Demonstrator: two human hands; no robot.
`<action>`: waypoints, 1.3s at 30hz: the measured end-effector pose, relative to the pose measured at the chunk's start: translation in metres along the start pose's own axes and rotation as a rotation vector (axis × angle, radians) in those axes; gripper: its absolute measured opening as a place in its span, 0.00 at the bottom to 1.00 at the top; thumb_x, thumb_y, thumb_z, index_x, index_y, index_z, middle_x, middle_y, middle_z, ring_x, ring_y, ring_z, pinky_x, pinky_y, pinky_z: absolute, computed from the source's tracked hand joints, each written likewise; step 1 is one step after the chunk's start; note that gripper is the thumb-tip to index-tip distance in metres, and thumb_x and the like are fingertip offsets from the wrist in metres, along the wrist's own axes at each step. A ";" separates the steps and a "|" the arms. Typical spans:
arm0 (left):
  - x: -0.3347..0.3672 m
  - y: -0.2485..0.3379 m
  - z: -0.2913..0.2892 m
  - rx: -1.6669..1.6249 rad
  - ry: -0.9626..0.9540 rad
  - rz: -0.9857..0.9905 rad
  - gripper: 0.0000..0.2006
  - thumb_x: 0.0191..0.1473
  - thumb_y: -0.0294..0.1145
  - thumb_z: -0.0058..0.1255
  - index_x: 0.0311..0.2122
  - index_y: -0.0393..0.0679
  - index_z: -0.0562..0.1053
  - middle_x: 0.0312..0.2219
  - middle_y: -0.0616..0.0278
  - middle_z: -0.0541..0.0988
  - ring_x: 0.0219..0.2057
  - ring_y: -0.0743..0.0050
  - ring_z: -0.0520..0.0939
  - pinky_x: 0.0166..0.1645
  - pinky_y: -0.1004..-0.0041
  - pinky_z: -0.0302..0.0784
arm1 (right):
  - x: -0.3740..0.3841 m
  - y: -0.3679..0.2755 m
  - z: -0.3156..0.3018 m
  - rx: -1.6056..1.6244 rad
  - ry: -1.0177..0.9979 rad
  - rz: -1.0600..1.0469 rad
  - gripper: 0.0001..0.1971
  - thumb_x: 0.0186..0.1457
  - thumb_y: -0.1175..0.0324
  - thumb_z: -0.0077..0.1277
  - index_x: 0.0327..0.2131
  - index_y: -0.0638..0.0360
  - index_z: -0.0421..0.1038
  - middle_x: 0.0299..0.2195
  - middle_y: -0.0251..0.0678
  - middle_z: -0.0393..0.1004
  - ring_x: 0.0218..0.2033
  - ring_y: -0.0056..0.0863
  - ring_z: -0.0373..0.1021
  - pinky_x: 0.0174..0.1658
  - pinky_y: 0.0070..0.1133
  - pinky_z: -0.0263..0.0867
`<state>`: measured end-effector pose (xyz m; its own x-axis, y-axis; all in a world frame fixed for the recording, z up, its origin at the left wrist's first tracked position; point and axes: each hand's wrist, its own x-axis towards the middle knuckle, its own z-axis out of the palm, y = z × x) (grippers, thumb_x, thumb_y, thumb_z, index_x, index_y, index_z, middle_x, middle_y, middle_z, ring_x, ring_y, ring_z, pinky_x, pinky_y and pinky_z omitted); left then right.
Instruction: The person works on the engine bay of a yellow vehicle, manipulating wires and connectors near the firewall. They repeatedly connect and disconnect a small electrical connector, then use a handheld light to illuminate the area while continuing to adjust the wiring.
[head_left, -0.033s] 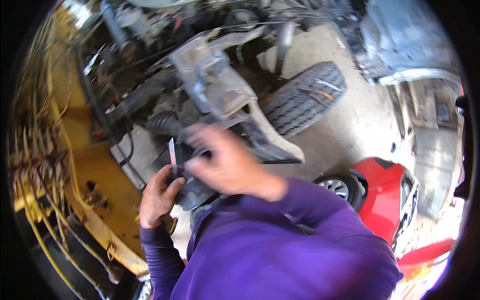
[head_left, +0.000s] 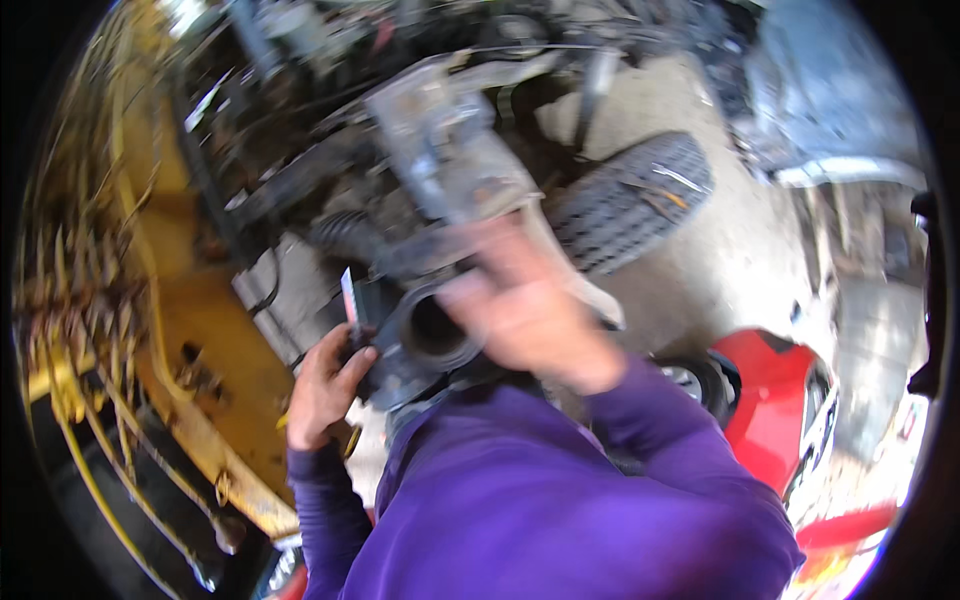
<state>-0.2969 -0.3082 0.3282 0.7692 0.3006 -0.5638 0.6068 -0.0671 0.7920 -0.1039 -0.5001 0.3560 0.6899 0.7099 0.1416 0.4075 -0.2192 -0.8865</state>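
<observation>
My left hand is closed around the dark base of a thin blade with a slanted tip, pale with a reddish stripe. The blade points up and away from me. Just right of that hand is a dark rubber-like duct with a wide round mouth facing up. My right hand, smeared by motion, hovers by the right rim of this mouth with fingers stretched and apart. Nothing shows in it. Whether it touches the rim I cannot tell. A ribbed black hose lies beyond the duct.
A dusty metal bracket rises ahead among vehicle parts. On the floor to its right, a tire bears a wrench and an orange-handled tool. Yellow machinery with cables flanks my left; a red car stands at right.
My right hand has moved right, away from my left hand, uncovering the duct's round mouth. The left hand keeps its grip on the blade. The whole view has shifted slightly.
</observation>
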 end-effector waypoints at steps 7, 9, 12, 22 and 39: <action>0.042 -0.144 0.012 0.059 0.381 -0.284 0.21 0.53 0.38 0.54 0.45 0.29 0.73 0.37 0.42 0.81 0.39 0.51 0.82 0.45 0.61 0.77 | -0.048 0.225 -0.264 -1.208 0.148 0.513 0.31 0.57 0.56 0.59 0.56 0.71 0.66 0.56 0.59 0.68 0.59 0.55 0.62 0.63 0.39 0.58; 0.055 -0.161 0.030 0.209 0.502 -0.303 0.24 0.51 0.40 0.54 0.44 0.27 0.71 0.39 0.32 0.80 0.44 0.36 0.81 0.49 0.53 0.76 | -0.058 0.261 -0.271 -1.207 0.049 0.554 0.37 0.56 0.54 0.60 0.59 0.73 0.61 0.60 0.62 0.62 0.64 0.56 0.57 0.67 0.38 0.53; 0.060 -0.179 0.048 0.297 0.560 -0.347 0.27 0.48 0.41 0.55 0.46 0.27 0.65 0.38 0.26 0.78 0.42 0.22 0.78 0.49 0.46 0.74 | -0.065 0.294 -0.257 -1.035 -0.009 0.561 0.42 0.52 0.56 0.63 0.61 0.76 0.57 0.63 0.65 0.58 0.67 0.56 0.53 0.69 0.38 0.49; 0.066 -0.090 0.024 0.636 0.361 -0.621 0.27 0.51 0.56 0.59 0.37 0.36 0.77 0.35 0.37 0.82 0.41 0.39 0.84 0.46 0.54 0.80 | -0.047 0.273 -0.262 -1.157 -0.145 0.511 0.40 0.43 0.71 0.67 0.59 0.72 0.58 0.58 0.60 0.64 0.60 0.55 0.62 0.64 0.37 0.58; 0.439 -0.085 -0.188 0.414 0.352 0.371 0.15 0.56 0.35 0.52 0.45 0.40 0.80 0.40 0.43 0.82 0.44 0.44 0.83 0.50 0.60 0.76 | 0.314 0.076 0.001 -0.988 -0.567 -0.371 0.11 0.50 0.74 0.57 0.38 0.68 0.70 0.46 0.55 0.69 0.47 0.55 0.68 0.49 0.38 0.67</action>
<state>-0.0483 0.0083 0.0571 0.8734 0.4757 -0.1049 0.3950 -0.5657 0.7238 0.1430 -0.2936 0.3329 0.1721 0.9781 -0.1169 0.9804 -0.1816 -0.0762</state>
